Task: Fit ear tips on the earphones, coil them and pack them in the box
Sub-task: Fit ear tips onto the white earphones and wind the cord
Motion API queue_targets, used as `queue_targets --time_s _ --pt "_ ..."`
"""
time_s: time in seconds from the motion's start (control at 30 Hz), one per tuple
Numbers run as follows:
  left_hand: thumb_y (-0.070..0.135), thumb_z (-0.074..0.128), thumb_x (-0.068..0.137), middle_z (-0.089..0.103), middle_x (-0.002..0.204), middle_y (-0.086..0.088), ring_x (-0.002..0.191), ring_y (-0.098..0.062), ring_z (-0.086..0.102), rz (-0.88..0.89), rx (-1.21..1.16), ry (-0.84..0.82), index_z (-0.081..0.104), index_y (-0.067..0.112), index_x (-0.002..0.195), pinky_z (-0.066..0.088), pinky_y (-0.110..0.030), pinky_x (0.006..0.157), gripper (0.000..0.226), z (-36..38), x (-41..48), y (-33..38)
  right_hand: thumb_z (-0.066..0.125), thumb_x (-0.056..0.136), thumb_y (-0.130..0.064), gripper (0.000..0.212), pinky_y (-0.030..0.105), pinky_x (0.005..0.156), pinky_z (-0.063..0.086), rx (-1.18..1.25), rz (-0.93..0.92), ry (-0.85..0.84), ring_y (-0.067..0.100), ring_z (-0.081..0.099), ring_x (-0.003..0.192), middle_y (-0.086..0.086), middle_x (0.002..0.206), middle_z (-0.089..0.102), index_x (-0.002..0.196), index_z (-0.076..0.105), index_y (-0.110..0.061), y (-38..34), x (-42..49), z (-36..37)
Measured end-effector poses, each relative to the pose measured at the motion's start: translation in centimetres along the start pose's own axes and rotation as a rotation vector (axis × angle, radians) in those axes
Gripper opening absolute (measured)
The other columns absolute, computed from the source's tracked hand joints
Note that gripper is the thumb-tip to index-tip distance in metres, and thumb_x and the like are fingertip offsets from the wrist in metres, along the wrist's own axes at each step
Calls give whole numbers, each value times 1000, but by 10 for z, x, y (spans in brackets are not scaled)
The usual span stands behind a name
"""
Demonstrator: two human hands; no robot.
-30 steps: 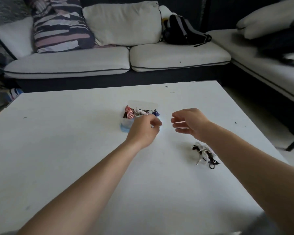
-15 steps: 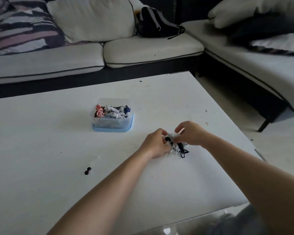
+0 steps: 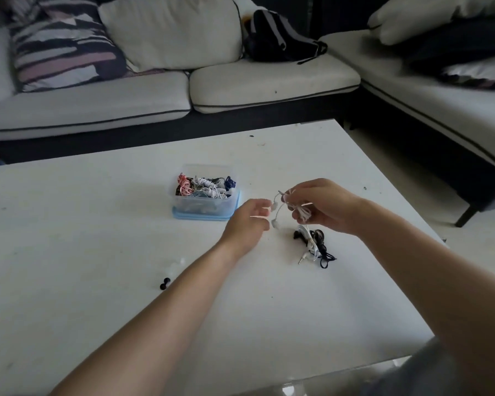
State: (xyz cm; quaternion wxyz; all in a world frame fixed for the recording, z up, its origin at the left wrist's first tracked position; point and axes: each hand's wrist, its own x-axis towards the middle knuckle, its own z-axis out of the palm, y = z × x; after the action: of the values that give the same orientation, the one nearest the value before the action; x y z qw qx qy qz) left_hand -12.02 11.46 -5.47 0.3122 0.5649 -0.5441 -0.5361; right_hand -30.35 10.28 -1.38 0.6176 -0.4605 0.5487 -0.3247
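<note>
Right hand (image 3: 323, 205) is raised just above the worktop (image 3: 97, 281), fingers curled and pinching a bunched white earphone (image 3: 283, 204) cable. Two white buds hang from it toward the left, one above the other, w/ a short plug end sticking up-left of the fingers. Can't tell if tips are on the buds; too small.

Left hand (image 3: 250, 221) sits just left of the buds, fingers loosely spread & half curled, holding nothing. Fingertips are v. near the upper bud; contact can't be judged.

Below the right hand, on the worktop, lies a tangle (image 3: 315, 244) of black + white cables, a metal jack poking out at its lower left.

Box (image 3: 206, 207): clear plastic, sitting on a blue lid, well left of and behind the hands. Inside are coiled earphones in pink, white, dark blue and black.

Near the left forearm, two small black tips (image 3: 165, 283) lie touching each other on the worktop. Just above them are a couple of pale, see-through tips (image 3: 177, 264), hard to make out.

Behind the worktop is a white sofa (image 3: 240, 90) w/ a striped cushion (image 3: 63, 44), a plain white cushion and a black backpack (image 3: 280, 38).

No brand, label or readable writing shows on anything.
</note>
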Motion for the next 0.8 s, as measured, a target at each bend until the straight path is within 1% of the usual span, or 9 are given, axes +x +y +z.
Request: queue_targets --time_s 0.07,0.13,0.23,0.3,0.43,0.5,0.57,0.63,0.8 --pt "3 55 78 69 111 1 96 -20 65 -77 -231 -40 64 23 110 50 -37 89 38 -11 -10 6 59 92 -1 7 28 61 51 112 7 -52 21 59 64 14 81 58 95 63 3 -7 -4 16" --pt "-6 49 85 71 113 -8 94 -30 69 -152 -433 -115 63 19 110 53 -42 92 38 -26 -24 11 54 93 1 6 28 62 52 187 8 -84 23 64 67 17 83 60 94 60 3 -12 -6 36" --pt "-10 45 87 70 108 -16 89 -34 70 -179 -582 -131 62 11 116 59 -35 80 40 -52 -45 13 51 91 4 9 36 72 55 233 19 -132 31 67 82 23 96 65 93 59 0 -14 -8 63" --pt "-8 47 89 69 108 -20 87 -34 69 -196 -640 -75 63 8 113 60 -29 74 33 -69 -56 12 48 88 10 18 42 78 57 229 38 -170 32 69 83 19 94 69 93 57 -5 -13 -12 78" --pt "-10 51 92 72 102 -19 85 -30 72 -174 -542 1 65 3 110 60 -26 73 26 -104 -80 -3 42 83 16 40 45 77 58 181 83 -252 29 65 76 18 91 68 110 59 -8 -7 -18 110" --pt "-8 55 93 73 101 -19 86 -30 73 -162 -464 18 64 2 109 59 -26 74 22 -113 -88 -12 50 87 9 34 46 81 59 160 102 -267 27 62 73 20 93 68 114 62 -7 -5 -18 125" --pt "-7 57 93 75 99 -16 87 -29 74 -141 -396 30 64 2 111 59 -25 75 21 -118 -92 -19 60 92 -7 17 46 82 57 138 124 -264 24 60 68 15 87 70 108 64 -7 -2 -18 136" --pt "-6 57 93 75 99 -15 88 -29 74 -110 -316 39 64 2 111 59 -26 77 21 -118 -91 -23 65 94 -20 17 44 79 58 83 115 -230 22 59 66 10 81 69 104 65 -6 3 -16 142" --pt "-3 61 92 75 99 -14 88 -28 74 -57 -201 11 67 6 108 59 -29 80 20 -115 -89 -29 70 91 -14 16 36 65 59 -50 88 -143 19 58 59 8 70 64 84 60 -4 15 -4 145"
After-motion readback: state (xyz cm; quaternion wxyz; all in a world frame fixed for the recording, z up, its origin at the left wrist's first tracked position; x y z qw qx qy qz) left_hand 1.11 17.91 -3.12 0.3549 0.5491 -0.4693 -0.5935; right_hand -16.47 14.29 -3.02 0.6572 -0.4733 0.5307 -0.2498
